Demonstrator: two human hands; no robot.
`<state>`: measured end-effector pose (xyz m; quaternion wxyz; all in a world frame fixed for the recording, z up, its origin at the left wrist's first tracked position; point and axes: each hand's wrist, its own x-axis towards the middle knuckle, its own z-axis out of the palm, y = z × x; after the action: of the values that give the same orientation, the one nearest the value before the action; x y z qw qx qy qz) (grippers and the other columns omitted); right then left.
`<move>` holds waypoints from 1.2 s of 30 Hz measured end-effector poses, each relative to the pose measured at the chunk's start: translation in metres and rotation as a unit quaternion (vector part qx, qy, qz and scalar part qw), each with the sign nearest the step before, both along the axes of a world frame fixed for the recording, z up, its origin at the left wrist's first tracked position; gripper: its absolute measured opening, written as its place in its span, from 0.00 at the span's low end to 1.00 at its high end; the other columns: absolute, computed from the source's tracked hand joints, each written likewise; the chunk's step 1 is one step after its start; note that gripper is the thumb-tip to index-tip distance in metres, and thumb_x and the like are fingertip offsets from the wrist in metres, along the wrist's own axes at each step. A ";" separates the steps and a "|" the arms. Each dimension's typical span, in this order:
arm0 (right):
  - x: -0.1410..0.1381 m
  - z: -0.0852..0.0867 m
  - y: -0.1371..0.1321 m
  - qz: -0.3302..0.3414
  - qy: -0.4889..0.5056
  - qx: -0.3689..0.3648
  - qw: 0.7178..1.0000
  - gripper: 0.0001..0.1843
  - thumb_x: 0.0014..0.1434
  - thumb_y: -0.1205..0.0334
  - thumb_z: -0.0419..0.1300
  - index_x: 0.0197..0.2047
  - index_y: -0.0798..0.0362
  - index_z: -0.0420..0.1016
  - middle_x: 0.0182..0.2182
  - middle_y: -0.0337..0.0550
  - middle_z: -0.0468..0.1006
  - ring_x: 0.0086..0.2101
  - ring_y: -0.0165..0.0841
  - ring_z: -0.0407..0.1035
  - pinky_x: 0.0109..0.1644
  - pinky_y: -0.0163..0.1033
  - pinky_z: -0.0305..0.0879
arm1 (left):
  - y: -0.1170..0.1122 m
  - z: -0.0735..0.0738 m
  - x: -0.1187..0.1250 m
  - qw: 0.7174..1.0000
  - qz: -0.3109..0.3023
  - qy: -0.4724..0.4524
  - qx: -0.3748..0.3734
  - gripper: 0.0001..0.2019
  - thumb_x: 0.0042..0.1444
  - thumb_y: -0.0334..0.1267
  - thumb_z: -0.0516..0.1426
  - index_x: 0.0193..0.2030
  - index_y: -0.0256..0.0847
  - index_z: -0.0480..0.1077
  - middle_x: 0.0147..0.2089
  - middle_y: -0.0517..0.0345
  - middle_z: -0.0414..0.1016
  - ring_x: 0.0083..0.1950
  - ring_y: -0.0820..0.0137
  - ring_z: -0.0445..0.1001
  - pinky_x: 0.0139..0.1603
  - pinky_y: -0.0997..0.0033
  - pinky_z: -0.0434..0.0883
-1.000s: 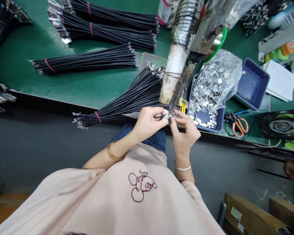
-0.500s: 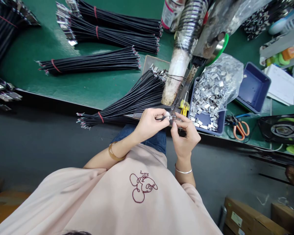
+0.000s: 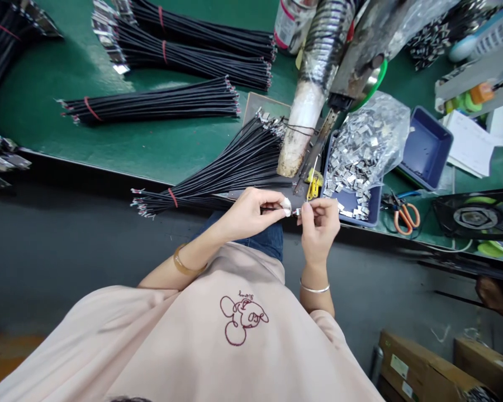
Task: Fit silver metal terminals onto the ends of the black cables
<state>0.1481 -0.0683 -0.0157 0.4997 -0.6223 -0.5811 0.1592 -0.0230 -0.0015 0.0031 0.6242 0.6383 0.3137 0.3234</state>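
Observation:
My left hand point(image 3: 251, 211) pinches the end of a thin black cable point(image 3: 272, 209) just off the bench's front edge. My right hand point(image 3: 318, 220) is closed in a pinch on a small metal shell point(image 3: 298, 211) at that cable's tip, fingertips almost touching the left hand's. A tied bundle of black cables point(image 3: 226, 173) fans out just behind my left hand. A blue tray point(image 3: 375, 201) heaped with small metal shells point(image 3: 352, 173) under a plastic bag stands just beyond my right hand.
More tied cable bundles point(image 3: 151, 106) lie on the green bench point(image 3: 109, 145). A wrapped machine arm point(image 3: 305, 117) hangs over the work spot. Orange-handled scissors point(image 3: 402, 215), an empty blue tray point(image 3: 427, 148), papers and a fan are at right. Cardboard boxes point(image 3: 419, 368) sit on the floor.
Both hands have drawn a little toward me, off the bench edge. My right hand's fingers have curled tighter around the metal shell at the cable tip.

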 end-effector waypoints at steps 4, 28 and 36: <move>0.000 0.001 -0.001 0.011 0.028 -0.043 0.999 0.07 0.67 0.56 0.59 0.39 0.49 0.67 0.24 0.29 0.72 0.20 0.25 0.70 0.25 0.30 0.68 | 0.000 0.000 -0.002 0.997 -0.036 -0.031 -0.054 0.14 0.59 0.37 0.60 0.24 0.35 0.73 0.23 0.56 0.75 0.25 0.75 0.69 0.29 0.76 0.66; -0.005 0.012 -0.009 0.014 0.156 -0.100 0.983 0.13 0.66 0.50 0.59 0.36 0.50 0.67 0.20 0.27 0.60 0.18 0.21 0.53 0.22 0.29 0.49 | -0.005 -0.011 0.007 0.998 0.018 -0.042 -0.041 0.09 0.56 0.37 0.61 0.34 0.32 0.79 0.23 0.64 0.63 0.25 0.79 0.57 0.26 0.76 0.56; -0.004 0.011 -0.010 -0.087 0.082 0.085 0.989 0.09 0.69 0.58 0.53 0.52 0.45 0.67 0.31 0.33 0.81 0.15 0.22 0.62 0.21 0.32 0.58 | -0.002 -0.014 0.019 0.990 0.088 -0.078 -0.083 0.07 0.52 0.36 0.62 0.30 0.33 0.78 0.25 0.60 0.70 0.26 0.78 0.61 0.28 0.76 0.59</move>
<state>0.1440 -0.0786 -0.0046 0.6088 -0.6108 -0.4930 0.1156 -0.0037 -0.0033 -0.0112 0.6665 0.5276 0.3444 0.3985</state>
